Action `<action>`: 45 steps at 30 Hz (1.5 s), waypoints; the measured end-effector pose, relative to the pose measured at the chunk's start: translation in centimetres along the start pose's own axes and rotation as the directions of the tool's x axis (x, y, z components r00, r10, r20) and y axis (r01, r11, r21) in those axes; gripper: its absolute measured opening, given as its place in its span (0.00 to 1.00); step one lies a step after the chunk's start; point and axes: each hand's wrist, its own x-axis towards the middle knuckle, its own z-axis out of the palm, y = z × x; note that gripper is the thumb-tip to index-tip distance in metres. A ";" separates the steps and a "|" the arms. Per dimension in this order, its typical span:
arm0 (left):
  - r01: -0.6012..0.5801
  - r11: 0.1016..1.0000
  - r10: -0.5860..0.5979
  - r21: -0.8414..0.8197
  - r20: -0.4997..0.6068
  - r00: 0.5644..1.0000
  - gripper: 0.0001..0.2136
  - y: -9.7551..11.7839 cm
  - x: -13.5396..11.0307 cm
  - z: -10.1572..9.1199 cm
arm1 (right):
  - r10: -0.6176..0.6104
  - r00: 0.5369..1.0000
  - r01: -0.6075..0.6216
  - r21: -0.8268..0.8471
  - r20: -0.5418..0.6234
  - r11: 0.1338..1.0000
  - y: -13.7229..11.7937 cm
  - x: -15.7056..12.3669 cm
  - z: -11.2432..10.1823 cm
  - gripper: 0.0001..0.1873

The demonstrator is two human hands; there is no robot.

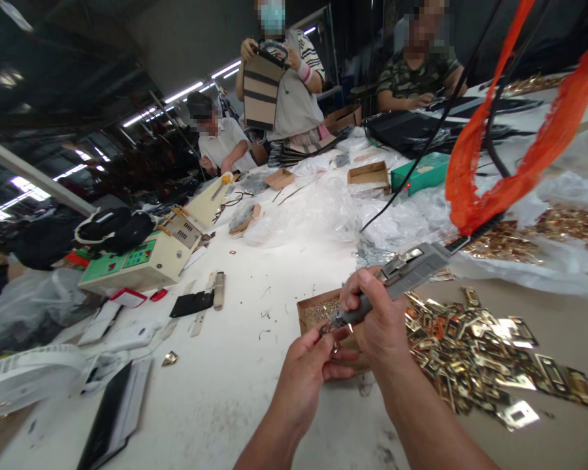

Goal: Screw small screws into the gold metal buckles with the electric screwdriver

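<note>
My right hand (379, 320) is wrapped round a grey electric screwdriver (411, 269), which hangs from an orange strap (470, 170) and slants down to the left. Its tip meets the fingers of my left hand (310, 360), which pinch a small metal fitting (334, 346), mostly hidden by the fingers. Just behind both hands sits a cardboard box (306, 320) of tiny screws. Right of my right hand spreads a pile of shiny gold metal plates (480, 352) with rectangular cut-outs.
A cream machine with a green panel (140, 254) stands at the left, near a white fan (34, 378). Plastic bags (318, 202), a small carton (368, 177) and a green box (419, 173) lie farther back. Several people work across the table. One gold fitting (170, 358) lies at left.
</note>
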 end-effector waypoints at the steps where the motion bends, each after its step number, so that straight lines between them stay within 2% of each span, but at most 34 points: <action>1: -0.002 1.000 0.002 0.002 0.003 1.000 0.20 0.0 0.0 0.0 | -0.008 1.000 0.008 -0.004 0.001 1.000 0.0 0.0 0.0 0.17; 11: 0.000 1.000 0.001 -0.015 0.098 0.995 0.18 0.6 -0.4 -1.0 | 0.013 1.000 -0.013 0.038 0.009 0.999 -0.4 0.0 0.1 0.16; 21: 0.017 0.997 -0.005 -0.078 0.160 0.987 0.18 1.2 -0.6 -0.8 | 0.048 0.998 -0.044 0.132 -0.028 0.990 -0.7 0.4 0.3 0.16; 35: -0.019 0.999 0.019 0.036 0.000 1.000 0.17 0.1 -0.5 -1.1 | 0.035 0.999 -0.033 0.080 -0.031 0.996 -0.2 0.1 0.2 0.17; 38: -0.049 0.996 0.050 0.078 -0.012 0.999 0.17 0.0 -0.5 -1.1 | 0.017 0.999 -0.013 0.084 -0.039 0.996 -0.4 0.0 0.4 0.16; 45: -0.037 0.990 0.040 0.133 -0.018 0.999 0.21 0.6 -0.4 -1.1 | 0.005 0.998 -0.001 0.054 -0.064 0.999 -0.5 0.0 0.4 0.16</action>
